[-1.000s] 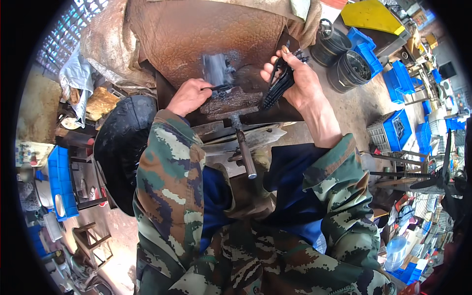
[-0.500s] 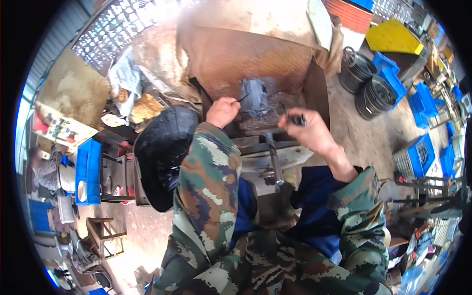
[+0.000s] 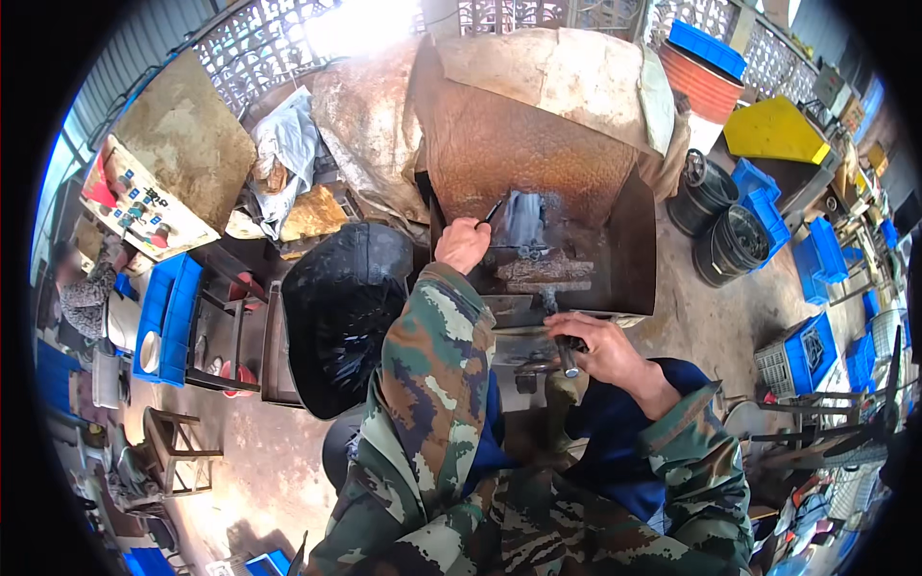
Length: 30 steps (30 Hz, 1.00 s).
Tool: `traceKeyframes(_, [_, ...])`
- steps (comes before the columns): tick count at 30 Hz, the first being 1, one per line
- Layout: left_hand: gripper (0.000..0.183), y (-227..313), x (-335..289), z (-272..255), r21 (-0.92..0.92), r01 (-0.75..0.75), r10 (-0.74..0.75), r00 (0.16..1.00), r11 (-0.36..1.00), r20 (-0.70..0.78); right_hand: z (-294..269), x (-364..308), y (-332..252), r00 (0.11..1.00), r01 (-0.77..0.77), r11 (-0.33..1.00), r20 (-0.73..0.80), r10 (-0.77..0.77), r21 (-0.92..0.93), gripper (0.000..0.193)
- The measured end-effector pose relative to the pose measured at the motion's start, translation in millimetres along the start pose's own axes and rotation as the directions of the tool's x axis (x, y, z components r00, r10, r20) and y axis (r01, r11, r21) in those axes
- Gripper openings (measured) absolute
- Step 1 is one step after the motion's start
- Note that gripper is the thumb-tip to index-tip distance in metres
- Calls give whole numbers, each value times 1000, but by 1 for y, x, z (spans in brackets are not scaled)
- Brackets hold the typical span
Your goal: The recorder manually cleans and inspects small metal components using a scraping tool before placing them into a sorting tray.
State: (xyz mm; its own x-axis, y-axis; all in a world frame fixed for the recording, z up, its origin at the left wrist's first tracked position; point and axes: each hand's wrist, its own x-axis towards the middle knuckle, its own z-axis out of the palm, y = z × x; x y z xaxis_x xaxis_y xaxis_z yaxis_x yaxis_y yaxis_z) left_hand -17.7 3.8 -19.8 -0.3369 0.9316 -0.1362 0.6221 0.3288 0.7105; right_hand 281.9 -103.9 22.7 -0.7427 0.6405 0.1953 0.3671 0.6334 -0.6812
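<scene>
My left hand [image 3: 463, 245] is closed around a thin dark rod [image 3: 495, 210], whose tip points up beside a bluish-grey, streaky block-like piece [image 3: 524, 221]. That piece stands inside an open dark metal box [image 3: 634, 254] with a brown hide-like sheet behind it. A crusted crossbar [image 3: 545, 276] lies in front of it. Nearer to me, my right hand [image 3: 603, 350] has its fingers wrapped round a short dark cylinder with a metal end [image 3: 570, 362]. Whether this is a loose tool or part of the stand below the box, I cannot tell.
Left of my arm rests a large black hood-like shell [image 3: 336, 317]. Black buckets [image 3: 732, 245] and blue crates [image 3: 816, 350] stand to the right. A wooden stool [image 3: 181, 446] and a blue bin [image 3: 165, 317] are on the left, where another person [image 3: 91, 298] sits.
My right hand has come down toward me, from the box's right front to below its front edge. My left hand keeps the thin rod beside the grey piece. The whole view has shifted.
</scene>
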Motion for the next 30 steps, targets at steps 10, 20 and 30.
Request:
traceKeyframes(10, [35, 18, -5, 8, -137, -266, 196, 901, 954, -387, -30, 97, -11, 798, -191, 722, -324, 509, 665, 18])
traceKeyframes(20, [33, 38, -14, -2, -464, -337, 221, 932, 819, -287, -60, 197, 33, 730, -225, 735, -388, 562, 640, 18])
traceKeyframes(30, [30, 63, -18, 11, -533, -323, 239, 945, 782, -222, -52, 222, 41, 705, -187, 700, -403, 584, 689, 16])
